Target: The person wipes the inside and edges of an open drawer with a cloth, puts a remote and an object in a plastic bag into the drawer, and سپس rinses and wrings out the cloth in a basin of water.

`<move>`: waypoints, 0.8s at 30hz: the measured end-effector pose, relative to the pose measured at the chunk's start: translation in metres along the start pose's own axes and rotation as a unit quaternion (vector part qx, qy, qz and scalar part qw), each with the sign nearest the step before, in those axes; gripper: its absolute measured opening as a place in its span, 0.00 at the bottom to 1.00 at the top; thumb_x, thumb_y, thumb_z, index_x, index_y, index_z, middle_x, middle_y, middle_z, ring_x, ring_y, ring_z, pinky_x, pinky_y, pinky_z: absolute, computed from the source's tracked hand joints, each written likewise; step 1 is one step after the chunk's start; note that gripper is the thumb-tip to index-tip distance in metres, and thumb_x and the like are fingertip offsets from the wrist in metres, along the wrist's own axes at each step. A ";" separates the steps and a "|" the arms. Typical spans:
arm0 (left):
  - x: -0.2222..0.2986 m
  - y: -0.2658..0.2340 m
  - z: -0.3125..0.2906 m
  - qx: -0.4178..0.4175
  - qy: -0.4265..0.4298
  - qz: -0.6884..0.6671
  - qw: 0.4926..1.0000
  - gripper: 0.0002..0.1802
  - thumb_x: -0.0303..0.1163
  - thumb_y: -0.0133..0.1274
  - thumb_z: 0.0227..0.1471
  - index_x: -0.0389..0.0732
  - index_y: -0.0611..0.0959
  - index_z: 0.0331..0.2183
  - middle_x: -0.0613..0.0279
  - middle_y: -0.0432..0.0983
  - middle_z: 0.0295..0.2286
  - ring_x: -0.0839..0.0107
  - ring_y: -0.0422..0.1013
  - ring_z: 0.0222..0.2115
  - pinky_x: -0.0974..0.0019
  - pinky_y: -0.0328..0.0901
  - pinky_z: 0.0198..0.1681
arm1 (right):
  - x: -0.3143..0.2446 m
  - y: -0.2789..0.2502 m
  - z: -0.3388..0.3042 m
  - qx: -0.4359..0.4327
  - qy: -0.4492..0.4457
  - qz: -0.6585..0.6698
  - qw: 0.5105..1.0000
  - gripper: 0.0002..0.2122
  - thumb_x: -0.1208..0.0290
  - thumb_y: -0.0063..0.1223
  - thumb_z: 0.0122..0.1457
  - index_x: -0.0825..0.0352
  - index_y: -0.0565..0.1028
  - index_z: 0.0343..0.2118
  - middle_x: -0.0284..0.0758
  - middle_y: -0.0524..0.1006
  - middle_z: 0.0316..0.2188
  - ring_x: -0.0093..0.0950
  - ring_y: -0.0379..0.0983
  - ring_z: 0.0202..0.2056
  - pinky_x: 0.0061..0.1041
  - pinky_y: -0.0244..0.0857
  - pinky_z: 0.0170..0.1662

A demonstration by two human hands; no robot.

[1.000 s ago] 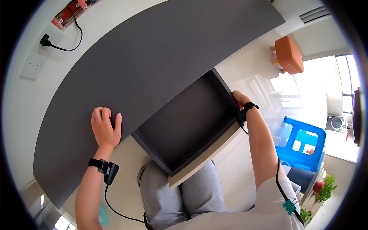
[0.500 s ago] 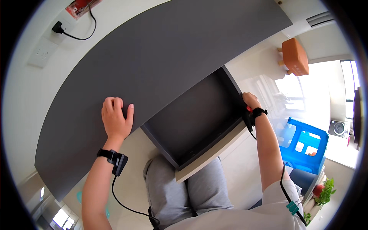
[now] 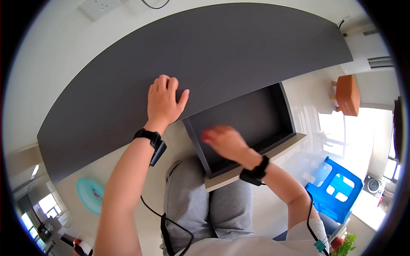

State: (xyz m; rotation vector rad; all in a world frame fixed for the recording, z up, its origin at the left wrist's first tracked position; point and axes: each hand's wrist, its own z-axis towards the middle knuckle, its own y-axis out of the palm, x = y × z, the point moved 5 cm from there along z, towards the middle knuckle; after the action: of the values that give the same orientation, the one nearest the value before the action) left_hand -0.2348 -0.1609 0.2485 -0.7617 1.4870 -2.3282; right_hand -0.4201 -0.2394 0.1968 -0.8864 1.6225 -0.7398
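My left hand point(image 3: 165, 102) lies on the dark grey desktop point(image 3: 239, 47) near its front edge, fingers a little bent and thumb apart, holding nothing. Below the edge, a dark drawer point(image 3: 267, 113) with a beige front panel point(image 3: 279, 149) is pulled out over my knees. Inside it I see no objects. Over the drawer's left side is my right hand point(image 3: 228, 143), smeared by motion. Its fingers are closed on a small red thing point(image 3: 207, 135), too blurred to name. Whether that thing touches the drawer wall, I cannot tell.
A blue plastic stool point(image 3: 337, 187) stands to the right, with an orange stool point(image 3: 348, 96) farther off. At the lower left is a turquoise round object point(image 3: 90, 195). A wall socket point(image 3: 99, 6) sits beyond the desk. Cables hang from both my wrist devices.
My right hand has gone from the drawer's right wall to its left side with the red thing. The view has shifted; my left hand still rests on the desktop.
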 end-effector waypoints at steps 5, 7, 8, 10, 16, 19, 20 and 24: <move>0.003 0.003 0.004 0.013 0.008 0.010 1.000 0.13 0.40 0.53 0.48 0.43 0.69 0.29 0.61 0.62 0.30 0.61 0.63 0.33 0.59 0.60 0.37 | -0.058 0.056 0.052 0.061 -0.210 -0.294 0.931 0.14 0.66 0.47 0.53 0.62 0.73 0.43 0.29 0.72 0.45 0.28 0.63 0.51 0.30 0.52 0.56; 0.002 0.003 0.003 0.009 0.000 0.015 1.000 0.14 0.40 0.53 0.48 0.43 0.69 0.28 0.61 0.62 0.30 0.62 0.63 0.33 0.60 0.60 0.38 | -0.055 0.073 0.072 0.049 -0.179 -0.377 0.907 0.16 0.65 0.45 0.54 0.63 0.75 0.44 0.29 0.72 0.46 0.28 0.61 0.53 0.31 0.46 0.59; 0.001 0.001 0.002 0.011 -0.003 0.016 1.000 0.14 0.41 0.54 0.48 0.42 0.70 0.28 0.61 0.63 0.31 0.62 0.63 0.34 0.60 0.60 0.38 | -0.059 0.082 0.077 0.015 -0.165 -0.412 0.896 0.17 0.64 0.45 0.54 0.63 0.75 0.45 0.30 0.72 0.47 0.28 0.60 0.54 0.31 0.45 0.60; -0.003 0.001 -0.001 0.009 -0.008 0.017 1.000 0.14 0.41 0.54 0.48 0.42 0.70 0.29 0.61 0.63 0.31 0.62 0.63 0.33 0.60 0.60 0.38 | -0.070 0.095 0.081 -0.052 -0.142 -0.479 0.865 0.17 0.64 0.44 0.54 0.63 0.75 0.45 0.31 0.71 0.49 0.28 0.60 0.54 0.33 0.42 0.61; -0.004 0.001 0.000 0.018 -0.008 0.007 1.000 0.15 0.42 0.54 0.48 0.42 0.70 0.29 0.61 0.63 0.30 0.63 0.64 0.33 0.61 0.61 0.37 | -0.079 0.139 0.049 -0.173 -0.107 -0.487 0.849 0.13 0.66 0.46 0.52 0.59 0.80 0.38 0.30 0.77 0.39 0.34 0.65 0.49 0.31 0.50 0.55; -0.006 0.001 -0.003 0.026 -0.008 0.004 1.000 0.15 0.42 0.54 0.48 0.41 0.71 0.29 0.61 0.63 0.30 0.64 0.64 0.33 0.61 0.61 0.37 | -0.082 0.140 0.030 -0.203 -0.176 -0.442 0.856 0.11 0.67 0.47 0.51 0.56 0.81 0.35 0.29 0.78 0.36 0.31 0.69 0.44 0.28 0.53 0.50; -0.008 0.001 -0.004 0.023 -0.012 0.005 1.000 0.15 0.42 0.53 0.48 0.41 0.71 0.29 0.61 0.63 0.30 0.64 0.64 0.33 0.61 0.61 0.37 | -0.084 0.142 0.024 -0.221 -0.180 -0.424 0.859 0.10 0.67 0.48 0.51 0.55 0.81 0.33 0.29 0.79 0.35 0.29 0.70 0.43 0.28 0.53 0.50; -0.006 0.001 -0.003 0.013 -0.016 0.005 1.000 0.15 0.42 0.53 0.48 0.41 0.71 0.30 0.61 0.63 0.31 0.64 0.64 0.33 0.62 0.61 0.37 | -0.088 0.150 -0.013 -0.289 -0.211 -0.341 0.869 0.07 0.66 0.50 0.49 0.54 0.81 0.27 0.26 0.79 0.30 0.26 0.71 0.39 0.28 0.55 0.47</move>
State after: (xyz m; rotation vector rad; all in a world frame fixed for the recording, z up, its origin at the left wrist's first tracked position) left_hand -0.2315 -0.1559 0.2452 -0.7788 1.4402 -2.3130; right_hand -0.4473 -0.0858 0.1200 -1.9724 1.1166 -0.4547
